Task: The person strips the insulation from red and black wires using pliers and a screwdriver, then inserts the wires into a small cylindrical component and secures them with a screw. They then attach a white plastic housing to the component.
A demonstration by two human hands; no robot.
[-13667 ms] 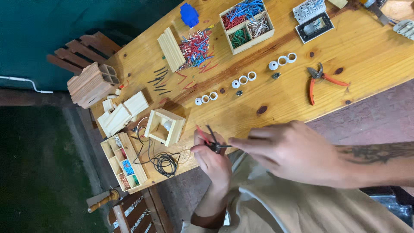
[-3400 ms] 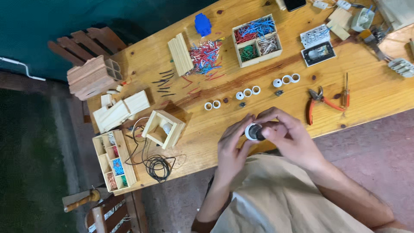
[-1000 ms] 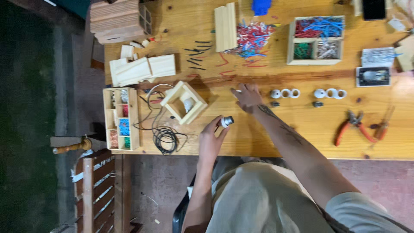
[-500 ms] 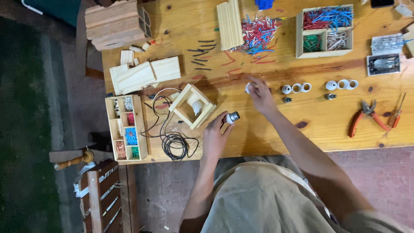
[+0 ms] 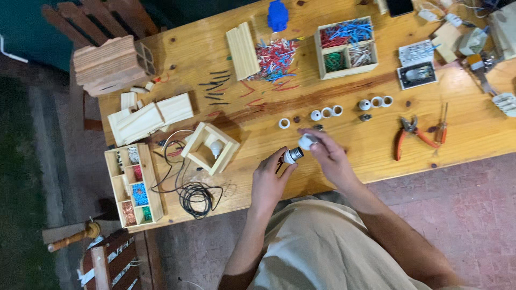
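While poised over the near edge of the wooden table point(image 5: 376, 161), both hands meet just above the boards. Left hand point(image 5: 269, 180): fingers curled narrowly round a small bulb point(image 5: 293, 156), metal base toward the palm, tip pointing at the other hand. Right hand point(image 5: 330, 158): fingertips pinched on a white socket point(image 5: 307, 142), held touching or just beside the bulb's end; cannot tell whether the two parts are joined. Both items raised slightly off the table, near the middle of the near edge.

Just beyond the hands: a loose row of white rings point(image 5: 326, 113) toward the table's middle. Right of the hands, near the near edge: orange-handled pliers point(image 5: 411, 134) beside a small screwdriver point(image 5: 442, 126). Left of the hands: open wooden frame point(image 5: 209, 147) with a second bulb inside, black cable point(image 5: 193, 196) coiled at the near edge, and a compartment tray point(image 5: 131, 185) at the near left corner. Toward the far edge: heap of red and blue wire pieces point(image 5: 277, 56), and a wooden box point(image 5: 346, 48) of sorted wires.
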